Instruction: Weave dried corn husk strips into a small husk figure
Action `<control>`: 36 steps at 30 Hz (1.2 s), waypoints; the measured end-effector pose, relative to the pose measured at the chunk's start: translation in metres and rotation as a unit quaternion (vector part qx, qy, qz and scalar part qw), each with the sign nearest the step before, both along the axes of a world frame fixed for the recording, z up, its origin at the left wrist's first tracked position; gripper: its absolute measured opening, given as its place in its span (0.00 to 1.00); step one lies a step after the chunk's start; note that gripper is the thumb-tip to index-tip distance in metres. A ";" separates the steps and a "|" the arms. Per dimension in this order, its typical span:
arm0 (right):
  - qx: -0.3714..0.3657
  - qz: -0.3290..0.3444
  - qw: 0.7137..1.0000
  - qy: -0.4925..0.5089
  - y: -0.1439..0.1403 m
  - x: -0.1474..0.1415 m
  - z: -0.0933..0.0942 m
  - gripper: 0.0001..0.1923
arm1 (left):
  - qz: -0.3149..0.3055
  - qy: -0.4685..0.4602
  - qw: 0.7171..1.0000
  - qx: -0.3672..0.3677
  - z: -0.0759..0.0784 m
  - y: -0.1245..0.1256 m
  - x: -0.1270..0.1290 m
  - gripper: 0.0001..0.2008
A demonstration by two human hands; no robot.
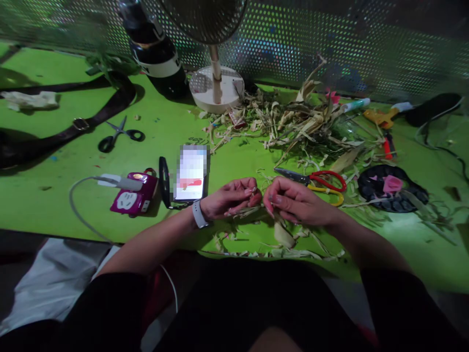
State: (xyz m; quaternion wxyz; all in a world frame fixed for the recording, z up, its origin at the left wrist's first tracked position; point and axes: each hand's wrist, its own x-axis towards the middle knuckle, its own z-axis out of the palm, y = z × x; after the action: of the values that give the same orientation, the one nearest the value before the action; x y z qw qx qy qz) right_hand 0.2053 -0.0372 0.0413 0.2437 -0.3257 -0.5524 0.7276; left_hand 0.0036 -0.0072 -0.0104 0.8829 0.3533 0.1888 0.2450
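While the left hand (240, 195) and the right hand (295, 203) are facing each other just right of the phone (188, 168), both are curling thumb against fingers; anything between the fingertips is too small to make out, so whether either is grasping something cannot be told. Pale husk strips (284, 234) are lying beneath and in front of the hands, to the right of the phone, and a heap of dry husks (293, 122) is spreading beyond it on that side. Scissors with red and yellow handles (335, 178) are crowding the right hand, right of the phone; a black dish (370, 185) is holding a pink piece (393, 184) farther that way. An orange tool (381, 117) is lying beyond, far right of the phone.

A purple box (126, 201) with a plug and cable is sitting left of the phone, and black-handled scissors (117, 131) are lying spread on the phone's far left. A dark bottle (161, 66) and a fan (201, 93) are standing beyond the phone. The green tabletop (421, 264) is extending around the phone, scattered with scraps, and a perforated panel (278, 54) is rising well behind it in dim light.
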 end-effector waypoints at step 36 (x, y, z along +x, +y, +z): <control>0.560 -0.119 0.789 -0.225 0.013 0.006 -0.020 0.05 | 0.046 0.130 0.990 0.004 -0.004 0.006 0.004 0.15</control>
State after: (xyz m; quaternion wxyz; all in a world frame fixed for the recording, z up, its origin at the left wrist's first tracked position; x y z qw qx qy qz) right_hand 0.2112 -0.0240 0.0212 0.3365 -0.3496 -0.8591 0.1626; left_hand 0.0078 -0.0015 -0.0147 0.8371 0.3769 0.3170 0.2381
